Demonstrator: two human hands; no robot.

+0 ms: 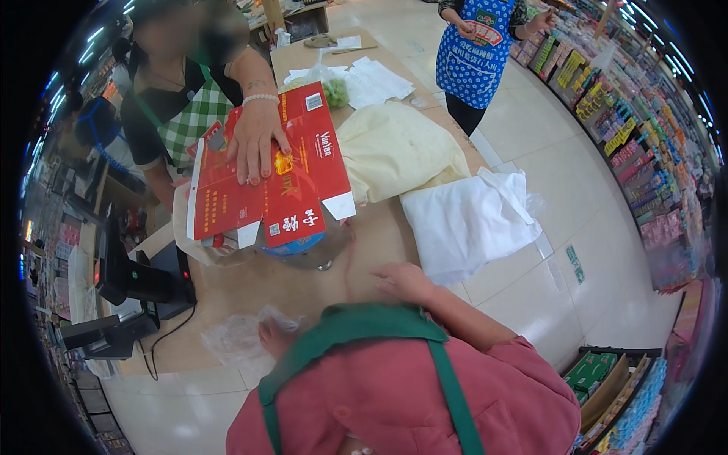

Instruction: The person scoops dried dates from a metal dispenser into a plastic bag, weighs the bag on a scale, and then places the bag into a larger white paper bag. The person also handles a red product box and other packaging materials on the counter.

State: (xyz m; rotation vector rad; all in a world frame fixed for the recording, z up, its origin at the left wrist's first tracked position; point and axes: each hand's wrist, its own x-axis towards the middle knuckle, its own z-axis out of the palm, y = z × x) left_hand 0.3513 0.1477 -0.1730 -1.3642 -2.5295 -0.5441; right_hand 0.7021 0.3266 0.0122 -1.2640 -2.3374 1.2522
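Observation:
My right hand (405,283) rests near the wooden counter (375,239), its fingers bent beside a white cloth bag (469,224); whether it holds anything is unclear. My left hand (276,336) is partly hidden by my green apron and lies against a crumpled clear plastic bag (244,341). Beyond them, a co-worker's hand (259,145) presses flat on a red flattened cardboard box (301,153) with printed writing. Under the box are a pale bag and a blue round-edged item (296,244). A cream cloth bag (401,151) lies to the right of the box.
A checkout terminal (136,281) with a cable stands at the left. Papers (378,82) and a plastic bag of green fruit (335,91) lie at the counter's far end. A person in a blue apron (475,51) stands beyond. Packed shelves line the right, with a rack (617,392) at lower right.

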